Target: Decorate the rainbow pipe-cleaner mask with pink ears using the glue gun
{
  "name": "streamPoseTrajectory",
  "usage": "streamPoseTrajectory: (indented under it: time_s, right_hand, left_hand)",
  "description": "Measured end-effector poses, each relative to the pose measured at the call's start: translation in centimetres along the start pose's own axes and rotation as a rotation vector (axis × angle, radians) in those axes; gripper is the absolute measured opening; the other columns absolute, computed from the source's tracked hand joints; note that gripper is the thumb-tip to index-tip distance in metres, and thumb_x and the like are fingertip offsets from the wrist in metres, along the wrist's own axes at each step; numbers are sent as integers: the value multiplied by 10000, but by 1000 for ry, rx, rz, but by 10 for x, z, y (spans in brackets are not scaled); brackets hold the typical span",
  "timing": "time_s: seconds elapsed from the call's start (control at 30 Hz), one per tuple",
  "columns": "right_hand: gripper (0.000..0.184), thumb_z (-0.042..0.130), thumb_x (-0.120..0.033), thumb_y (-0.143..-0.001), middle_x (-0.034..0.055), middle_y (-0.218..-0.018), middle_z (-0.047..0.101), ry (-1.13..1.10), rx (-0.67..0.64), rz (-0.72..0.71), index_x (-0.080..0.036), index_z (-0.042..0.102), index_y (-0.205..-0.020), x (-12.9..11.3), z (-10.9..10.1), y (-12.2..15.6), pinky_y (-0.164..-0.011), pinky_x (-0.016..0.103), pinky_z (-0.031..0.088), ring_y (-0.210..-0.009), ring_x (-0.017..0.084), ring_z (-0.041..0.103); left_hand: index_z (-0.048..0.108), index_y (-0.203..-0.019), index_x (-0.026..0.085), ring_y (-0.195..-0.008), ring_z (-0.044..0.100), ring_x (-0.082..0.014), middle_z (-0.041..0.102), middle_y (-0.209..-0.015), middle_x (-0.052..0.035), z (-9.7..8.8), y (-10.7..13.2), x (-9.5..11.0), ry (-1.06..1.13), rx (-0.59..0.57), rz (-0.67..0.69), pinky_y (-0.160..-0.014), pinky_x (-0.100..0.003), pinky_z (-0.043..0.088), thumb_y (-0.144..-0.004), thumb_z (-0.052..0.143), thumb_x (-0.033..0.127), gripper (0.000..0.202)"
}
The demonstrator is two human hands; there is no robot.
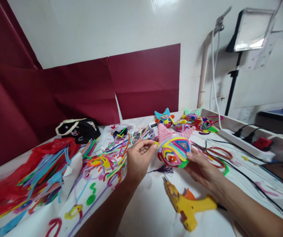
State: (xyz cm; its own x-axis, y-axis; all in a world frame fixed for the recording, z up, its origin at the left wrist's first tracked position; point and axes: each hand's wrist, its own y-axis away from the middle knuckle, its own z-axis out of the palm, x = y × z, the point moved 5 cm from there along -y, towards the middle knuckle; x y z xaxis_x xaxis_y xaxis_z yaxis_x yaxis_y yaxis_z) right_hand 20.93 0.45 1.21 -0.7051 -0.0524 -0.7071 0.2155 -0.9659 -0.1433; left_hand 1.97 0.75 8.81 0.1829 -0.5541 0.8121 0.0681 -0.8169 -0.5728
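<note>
A colourful pipe-cleaner fish (pixel 173 152) with a pink ridged tail is held up over the table's middle. My right hand (pixel 202 164) grips its lower right side, thumb in front beside a green tip. My left hand (pixel 140 156) is closed at the fish's left edge, thumb and forefinger pinching by a yellow strand; whether they hold the strand or the body is unclear. Below the fish lies a yellow glue gun (pixel 187 202), nozzle towards the back. A dark purple tassel (pixel 164 169) lies under the fish. Orange-handled scissors (pixel 217 153) rest right of it.
Loose pipe cleaners (pixel 106 161) and a red plastic bag (pixel 15 177) cover the left side. A black pouch (pixel 82 130) sits behind them. Several similar fish (pixel 165 118) stand at the back. At right are a white power strip (pixel 246 144), trailing black cables and a lamp (pixel 252 29).
</note>
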Motion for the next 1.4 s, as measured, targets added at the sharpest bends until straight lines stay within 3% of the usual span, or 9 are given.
streamPoseTrajectory:
  time_s: [0.23,0.53,0.73,0.97,1.17,1.4]
  right_hand:
    - [565,821,-246,-698,62,-1210,714,21,17,-7,-246,610,-1222,1,-2,-2,-1093,501,399,-1219,294,592]
    - [471,819,-263,-696,65,-1191,720,60,22,-25,-249,638,-1131,-1,-2,-3,-1064,497,430,-1179,298,621]
    - [438,802,-243,-727,66,-1191,717,47,18,-56,-240,622,-1126,0,-7,-5,-1025,481,470,-1159,290,633]
    - [490,803,-235,-728,65,-1196,710,10,21,-88,-244,591,-1170,-1,-8,-7,-1036,482,459,-1153,282,636]
    - [506,816,-247,-709,57,-1180,720,15,38,-91,-261,595,-1164,0,-10,-8,-1021,484,470,-1126,282,654]
    - [489,818,-258,-698,64,-1198,713,26,55,-113,-251,610,-1140,-4,-8,-9,-1019,496,471,-1143,294,643]
  left_hand:
    - [737,-757,156,-673,660,-117,686,-754,-18,2,0,0,20,-11,-36,-638,-203,542,-715,733,218,76]
    - [750,-774,149,-518,619,-114,699,-693,-22,3,-6,-6,45,-54,-149,-535,-232,550,-688,749,242,126]
    - [780,-822,158,-577,647,-124,697,-790,-49,3,-10,0,-27,-89,-45,-595,-254,574,-744,702,228,131]
    - [792,-916,168,-642,607,-123,660,-832,-60,4,-11,9,-204,-119,73,-577,-240,513,-795,647,237,201]
    - [790,-844,194,-688,612,-144,667,-776,-43,6,-18,14,-243,-143,106,-594,-241,497,-776,666,228,145]
    - [696,-793,179,-613,633,-133,695,-721,-15,11,-26,5,-118,-196,-70,-574,-227,505,-751,684,220,60]
